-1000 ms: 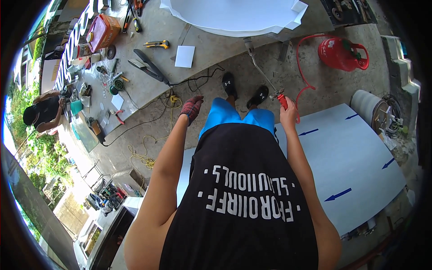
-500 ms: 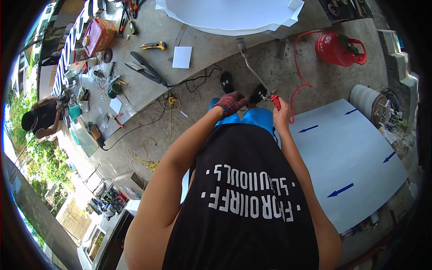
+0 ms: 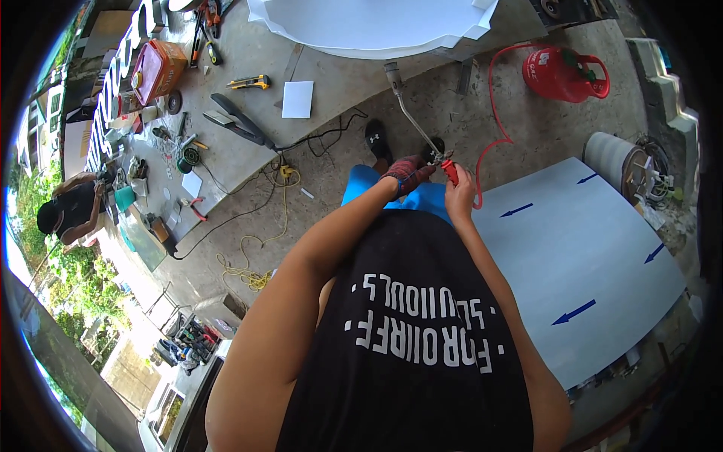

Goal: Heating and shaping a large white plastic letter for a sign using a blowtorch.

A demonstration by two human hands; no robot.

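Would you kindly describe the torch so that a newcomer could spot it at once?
Find the red gas cylinder on the floor at upper right, then trace its red hose downward. Near the hose's lower end is the torch, a thin metal tube with a red handle. Unlike the hose, it ends in a wider, grey nozzle.

White lettering (image 3: 425,343) marks shirt (image 3: 407,410) and cylinder (image 3: 559,84); blue arrows (image 3: 575,312), the board (image 3: 602,248).

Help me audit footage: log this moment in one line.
Right hand: grips torch handle; left gloved hand: beside it, contact unclear; hose: to red cylinder
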